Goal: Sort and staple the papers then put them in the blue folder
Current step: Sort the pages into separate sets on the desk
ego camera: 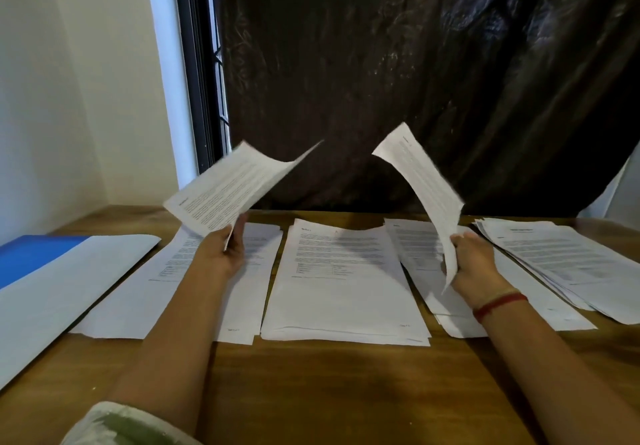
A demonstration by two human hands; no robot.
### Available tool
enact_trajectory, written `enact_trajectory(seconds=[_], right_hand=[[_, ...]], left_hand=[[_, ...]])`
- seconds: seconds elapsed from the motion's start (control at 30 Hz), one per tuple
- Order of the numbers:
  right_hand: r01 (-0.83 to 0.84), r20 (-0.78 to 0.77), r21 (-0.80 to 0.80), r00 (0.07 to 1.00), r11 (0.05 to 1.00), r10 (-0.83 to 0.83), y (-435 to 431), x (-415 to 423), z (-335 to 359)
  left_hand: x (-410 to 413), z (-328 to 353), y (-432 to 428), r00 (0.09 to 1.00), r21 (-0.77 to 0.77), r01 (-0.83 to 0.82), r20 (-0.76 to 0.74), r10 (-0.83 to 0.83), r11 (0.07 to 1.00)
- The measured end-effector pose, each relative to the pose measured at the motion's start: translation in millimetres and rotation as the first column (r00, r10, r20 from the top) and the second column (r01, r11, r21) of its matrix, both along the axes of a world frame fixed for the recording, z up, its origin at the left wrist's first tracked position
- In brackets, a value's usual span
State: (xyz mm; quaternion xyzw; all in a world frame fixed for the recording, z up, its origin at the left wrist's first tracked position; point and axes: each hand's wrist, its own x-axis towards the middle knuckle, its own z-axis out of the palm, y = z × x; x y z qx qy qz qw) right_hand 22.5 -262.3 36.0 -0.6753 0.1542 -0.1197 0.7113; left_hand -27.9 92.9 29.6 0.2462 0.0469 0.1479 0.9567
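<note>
The tabletop (329, 392) is brown wood, smooth with a soft shine. The papers (343, 282) are thin matt white sheets. The blue folder (31, 257) looks smooth. The dark curtain (415, 74) is glossy, wrinkled plastic.

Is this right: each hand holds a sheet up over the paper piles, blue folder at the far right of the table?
Not quite. The head view shows the blue folder at the far left of the table, not the right. The rest holds: left hand and right hand each hold a sheet above the piles.
</note>
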Motion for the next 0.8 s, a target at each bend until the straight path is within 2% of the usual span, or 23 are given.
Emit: enact_trajectory(seconds=[0.03, 0.1, 0.17, 0.27, 0.37, 0.53, 0.67, 0.73, 0.8], right_hand=[[-0.028, -0.031, -0.026, 0.999, 0.999, 0.028, 1.4, -4.4, 3.8], [-0.149, -0.106, -0.024, 0.984, 0.989, 0.146, 7.7, -13.3, 8.8], [-0.231, -0.111, -0.061, 0.968, 0.971, 0.223, 16.7, -20.1, 9.7], [-0.236, -0.003, -0.316, 0.969, 0.919, 0.248, 29.2, -22.0, -0.7], [-0.209, 0.058, -0.576, 0.954, 0.790, 0.295, 35.2, -21.7, -13.8], [-0.216, -0.006, -0.804, 0.934, 0.554, 0.357, 39.4, -21.3, -26.9], [-0.059, 0.018, -0.945, 0.973, 0.322, 0.229, 38.6, -29.5, -17.7], [0.049, 0.093, -0.957, 0.986, 0.286, 0.142, 36.4, -32.1, -11.5], [0.156, 0.208, -0.930, 0.970, 0.332, 0.124, 33.8, -32.3, -5.8]], left_hand=[[0.0, -1.2, 1.1, 1.000, -0.018, -0.002, -0.013, 0.002, 1.000], [-1.9, -0.2, 1.0, 0.999, -0.160, -0.020, -0.032, 0.015, 0.987], [-2.6, 1.1, 2.5, 0.998, -0.179, -0.050, -0.032, 0.045, 0.983], [-4.8, 2.6, 1.2, 0.999, -0.152, -0.038, 0.006, 0.039, 0.988], [-4.1, 3.4, 6.2, 0.999, -0.168, -0.032, -0.001, 0.032, 0.985], [-1.4, 4.4, 9.1, 0.988, 0.059, -0.039, -0.147, 0.048, 0.997], [1.8, 5.4, 2.6, 0.978, 0.234, -0.024, -0.195, 0.071, 0.972], [3.9, 4.9, 0.3, 0.981, 0.295, 0.025, -0.190, 0.033, 0.955], [3.7, 4.6, -1.4, 0.987, 0.388, 0.083, -0.161, -0.021, 0.918]])
